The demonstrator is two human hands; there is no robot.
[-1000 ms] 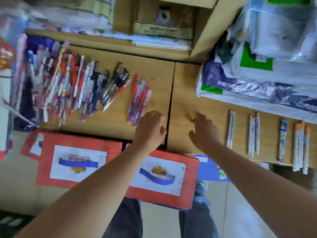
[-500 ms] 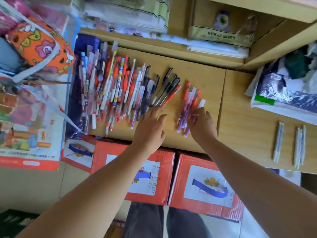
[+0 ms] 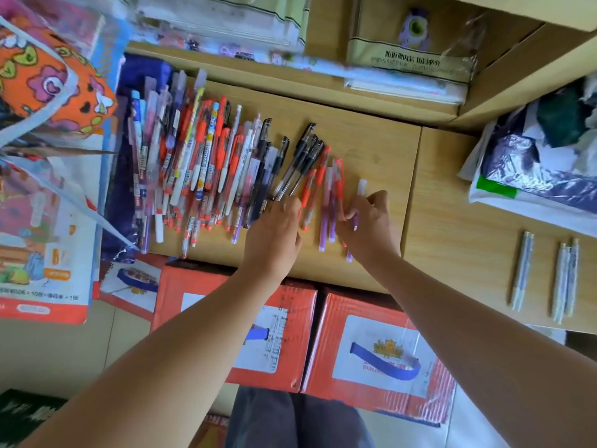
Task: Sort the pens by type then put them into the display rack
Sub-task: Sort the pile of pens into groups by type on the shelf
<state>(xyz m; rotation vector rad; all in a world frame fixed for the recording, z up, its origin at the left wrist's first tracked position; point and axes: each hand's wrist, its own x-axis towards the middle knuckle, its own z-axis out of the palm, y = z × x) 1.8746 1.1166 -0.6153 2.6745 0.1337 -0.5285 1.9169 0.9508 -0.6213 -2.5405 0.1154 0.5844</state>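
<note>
A big mixed pile of pens (image 3: 193, 163) lies on the left half of the wooden desk (image 3: 374, 140). To its right is a small bunch of black pens (image 3: 305, 153), then a row of red and purple pens (image 3: 329, 195). My left hand (image 3: 274, 231) lies over the near ends of the black pens with bent fingers; whether it grips one is hidden. My right hand (image 3: 371, 224) pinches a purple pen with a clear cap (image 3: 362, 187) between thumb and forefinger, just right of the red and purple row.
Pale pens lie in small groups (image 3: 521, 270) (image 3: 565, 279) on the right desk. Plastic bags (image 3: 533, 163) are heaped at the far right. Red cartons (image 3: 371, 350) stand under the desk front. A shelf with packets (image 3: 403, 63) runs behind. An orange patterned bag (image 3: 48, 76) hangs at left.
The view swung left from the right desk to the pen pile. Both hands moved up to the pens, and my right hand has picked the purple pen out of its row.
</note>
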